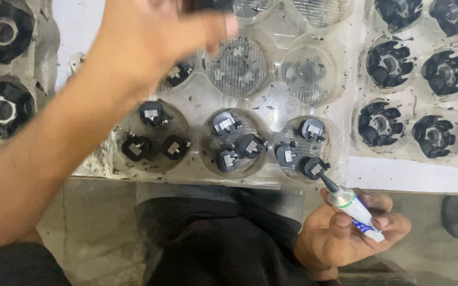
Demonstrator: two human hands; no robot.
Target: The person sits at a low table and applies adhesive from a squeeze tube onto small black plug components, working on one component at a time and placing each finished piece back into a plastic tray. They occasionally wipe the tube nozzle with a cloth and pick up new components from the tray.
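Observation:
My right hand (pixel 345 233) grips a small white glue tube (pixel 355 210) with a black nozzle, its tip touching a small black part (pixel 313 166) in the right cup of a clear plastic tray (pixel 271 103). My left hand (pixel 155 37) reaches across the tray's far side, blurred; something dark shows at its fingertips, but I cannot tell whether it is held. Three cups along the tray's near row each hold three small black parts with metal contacts (pixel 152 114) (pixel 234 140).
Trays of larger black finned round parts lie at the right (pixel 388 63) and the left (pixel 1 32). Empty ribbed cups (pixel 237 66) fill the middle tray's far rows. My lap in dark trousers (pixel 223 238) is below the bench edge.

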